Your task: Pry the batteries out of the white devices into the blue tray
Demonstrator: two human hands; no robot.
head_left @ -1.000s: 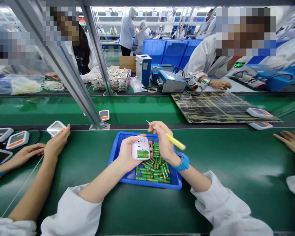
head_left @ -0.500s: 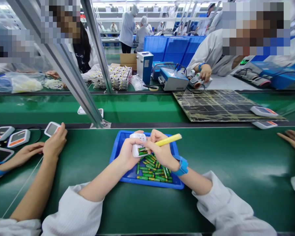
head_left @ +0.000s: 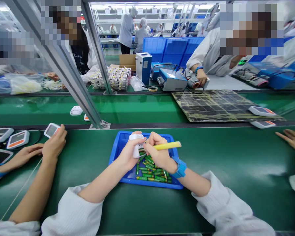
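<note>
My left hand [head_left: 127, 154] holds a white digital monitor [head_left: 135, 143] on edge above a blue plastic tray [head_left: 152, 184], and my fingers cover much of it. Its battery compartment is mostly hidden from this angle. My right hand [head_left: 159, 156] grips a yellow stick [head_left: 167, 146] close to the monitor, with the stick's tip hidden behind my fingers. Under both hands, many green AA-size batteries [head_left: 149, 167] lie loose in the tray. A blue band [head_left: 179, 168] circles my right wrist.
A co-worker's hand [head_left: 54, 141] at left holds a similar monitor [head_left: 51, 130] beside several others on the green belt. Another person's hand [head_left: 291, 139] rests at right. Beyond a metal post [head_left: 89, 73] lie a further belt, a dark panel [head_left: 218, 105], and blue crates [head_left: 173, 49].
The white monitor has turned on edge and moved farther over the tray. The yellow stick has swung from sloping down-right to nearly level, and my right hand has closed in on the monitor.
</note>
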